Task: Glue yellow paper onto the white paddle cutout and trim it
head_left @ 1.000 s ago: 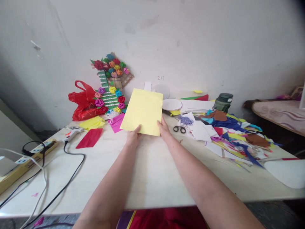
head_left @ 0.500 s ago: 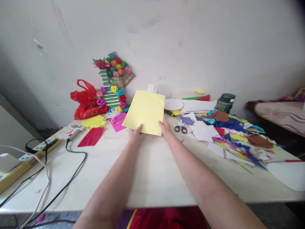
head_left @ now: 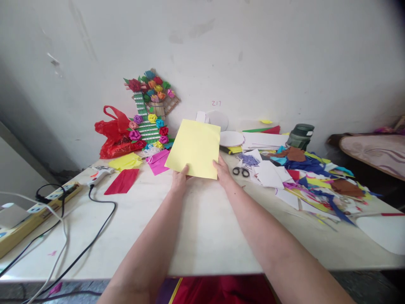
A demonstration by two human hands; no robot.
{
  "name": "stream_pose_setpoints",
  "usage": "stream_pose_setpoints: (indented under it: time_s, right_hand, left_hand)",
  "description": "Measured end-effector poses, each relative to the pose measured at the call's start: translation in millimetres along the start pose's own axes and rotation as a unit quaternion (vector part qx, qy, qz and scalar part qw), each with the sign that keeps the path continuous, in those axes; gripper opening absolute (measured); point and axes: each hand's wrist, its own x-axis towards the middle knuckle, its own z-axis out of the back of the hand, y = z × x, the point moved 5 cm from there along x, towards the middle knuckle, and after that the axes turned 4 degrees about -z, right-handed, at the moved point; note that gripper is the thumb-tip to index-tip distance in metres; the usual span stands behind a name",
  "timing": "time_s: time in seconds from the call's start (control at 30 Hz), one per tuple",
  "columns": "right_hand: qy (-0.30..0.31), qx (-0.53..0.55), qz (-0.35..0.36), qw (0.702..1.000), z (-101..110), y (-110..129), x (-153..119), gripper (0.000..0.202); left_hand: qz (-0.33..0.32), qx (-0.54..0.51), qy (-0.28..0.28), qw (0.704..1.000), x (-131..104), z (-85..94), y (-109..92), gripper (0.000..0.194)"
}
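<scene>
A plain yellow sheet of paper (head_left: 194, 147) is held up and tilted over the middle of the table. My left hand (head_left: 180, 178) pinches its lower left edge, thumb on the front. At the lower right edge, my right hand (head_left: 222, 169) grips it the same way; the other fingers are hidden behind the sheet. Black-handled scissors (head_left: 241, 172) lie just right of my right hand. To the left of the sheet are a magenta piece (head_left: 158, 162), a red piece (head_left: 122, 181) and a yellow piece (head_left: 125, 161) of craft material.
Colourful paper flowers on a green and white craft (head_left: 148, 126) stand by the wall beside a red plastic bag (head_left: 114, 135). A glue gun (head_left: 100, 173) and power strip (head_left: 44, 211) trail cords at left. Scraps (head_left: 316, 181) and a dark green bottle (head_left: 300, 136) are at right.
Almost nothing differs. The whole view has shifted a few pixels, and both hands still hold the yellow sheet in the same pose.
</scene>
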Motion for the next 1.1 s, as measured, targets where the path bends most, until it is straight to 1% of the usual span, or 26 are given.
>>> stream_pose_setpoints:
  time_s: [0.13, 0.23, 0.4, 0.6, 0.87, 1.1]
  right_hand:
    - [0.003, -0.002, 0.002, 1.000, 2.2, -1.3, 1.9, 0.067]
    - [0.005, -0.014, 0.016, 1.000, 2.6, -2.4, 2.9, 0.069]
    - [-0.022, -0.027, 0.021, 0.999, 3.9, -4.9, 3.7, 0.074]
    - [-0.020, -0.020, 0.026, 0.999, 2.3, -3.9, 2.9, 0.071]
    - [-0.051, -0.029, 0.021, 0.998, 4.2, -2.6, 2.5, 0.070]
    - [-0.069, -0.065, 0.031, 0.995, 8.3, -3.2, 6.1, 0.068]
  left_hand:
    - [0.001, 0.011, 0.005, 1.000, 0.2, -0.5, 0.2, 0.044]
    - [0.002, 0.015, -0.004, 1.000, 0.6, -0.2, 0.1, 0.042]
    - [0.005, 0.004, -0.023, 1.000, 0.4, 0.3, 0.4, 0.040]
    - [-0.003, 0.008, -0.028, 1.000, 1.0, 0.8, 1.8, 0.041]
    - [0.001, 0.013, -0.033, 0.999, 1.0, 0.2, 1.7, 0.041]
    - [0.004, 0.026, -0.026, 0.999, -0.8, -1.8, -1.4, 0.047]
